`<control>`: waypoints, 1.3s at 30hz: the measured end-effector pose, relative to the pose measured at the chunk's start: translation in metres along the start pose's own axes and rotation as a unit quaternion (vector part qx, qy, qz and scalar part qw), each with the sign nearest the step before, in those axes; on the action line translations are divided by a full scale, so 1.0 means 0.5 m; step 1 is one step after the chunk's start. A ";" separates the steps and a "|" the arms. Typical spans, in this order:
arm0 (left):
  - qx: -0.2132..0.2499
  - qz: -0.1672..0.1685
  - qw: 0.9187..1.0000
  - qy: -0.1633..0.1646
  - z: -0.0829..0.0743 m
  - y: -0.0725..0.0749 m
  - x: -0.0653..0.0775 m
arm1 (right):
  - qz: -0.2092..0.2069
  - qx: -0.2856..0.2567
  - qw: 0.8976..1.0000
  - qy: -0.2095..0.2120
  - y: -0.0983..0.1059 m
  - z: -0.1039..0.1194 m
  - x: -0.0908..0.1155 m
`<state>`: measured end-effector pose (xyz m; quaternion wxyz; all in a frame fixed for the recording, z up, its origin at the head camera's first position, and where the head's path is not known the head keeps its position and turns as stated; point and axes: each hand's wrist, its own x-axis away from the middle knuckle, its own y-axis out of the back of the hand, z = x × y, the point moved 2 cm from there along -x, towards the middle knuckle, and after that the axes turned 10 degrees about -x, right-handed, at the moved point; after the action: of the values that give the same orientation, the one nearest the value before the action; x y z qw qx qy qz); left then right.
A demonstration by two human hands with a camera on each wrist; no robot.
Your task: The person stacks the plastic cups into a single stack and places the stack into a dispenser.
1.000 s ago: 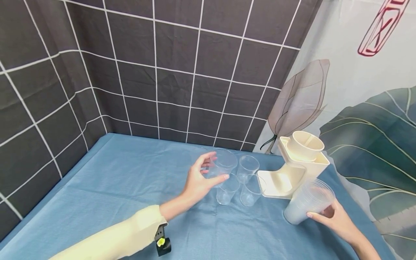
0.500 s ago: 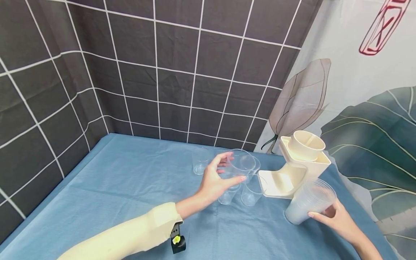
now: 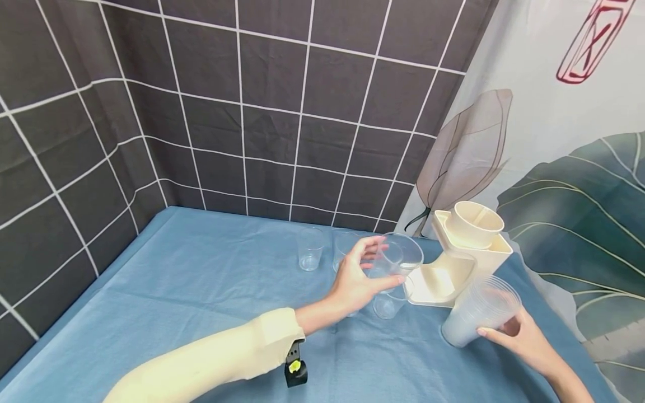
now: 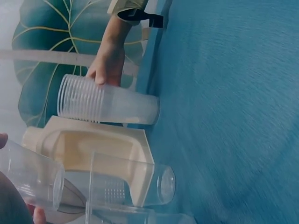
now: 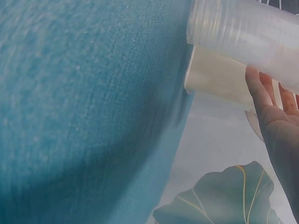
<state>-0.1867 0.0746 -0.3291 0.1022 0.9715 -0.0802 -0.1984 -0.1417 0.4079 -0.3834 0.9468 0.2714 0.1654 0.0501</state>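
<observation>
My left hand (image 3: 358, 274) holds a clear plastic cup (image 4: 32, 172) between thumb and fingers, raised over other clear cups on the cloth. In the head view, a clear cup (image 3: 309, 252) stands behind the left hand, and another cup (image 3: 387, 307) is below the held one. My right hand (image 3: 524, 336) grips a stack of nested clear cups (image 3: 473, 316) from the right side. The stack leans slightly, its base at the tablecloth and its rims facing up. Thumb and fingers lie round its upper part.
A cream-coloured stand with a round holder on top (image 3: 473, 226) is beside the cup stack, its flat foot reaching left towards the cups. Blue cloth (image 3: 201, 291) covers the table. A dark grid-patterned curtain (image 3: 272, 134) hangs behind, with a leaf-print curtain (image 3: 579, 224) at right.
The left hand has moved right with its cup, past the standing cups towards the cream stand, uncovering cups at the back left. The right hand and stack have barely moved.
</observation>
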 end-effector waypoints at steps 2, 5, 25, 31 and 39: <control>0.009 0.003 1.000 0.001 -0.002 -0.008 -0.001 | 0.000 0.001 1.000 0.001 0.000 -0.001 0.000; 0.014 0.005 1.000 0.001 -0.004 -0.018 -0.003 | 0.000 0.002 1.000 0.000 0.001 -0.002 -0.001; 0.012 0.023 1.000 -0.009 -0.030 -0.084 -0.016 | 0.003 -0.003 1.000 0.010 0.000 -0.002 -0.001; 0.017 0.034 0.999 -0.002 -0.041 -0.100 -0.021 | 0.001 0.002 1.000 0.008 0.002 -0.003 -0.001; 0.021 0.037 0.999 -0.006 -0.054 -0.118 -0.029 | 0.004 -0.001 1.000 0.008 0.001 -0.003 0.000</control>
<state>-0.1819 0.1390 -0.3130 0.0883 0.9686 -0.1208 -0.1987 -0.1423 0.4093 -0.3844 0.9456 0.2706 0.1715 0.0562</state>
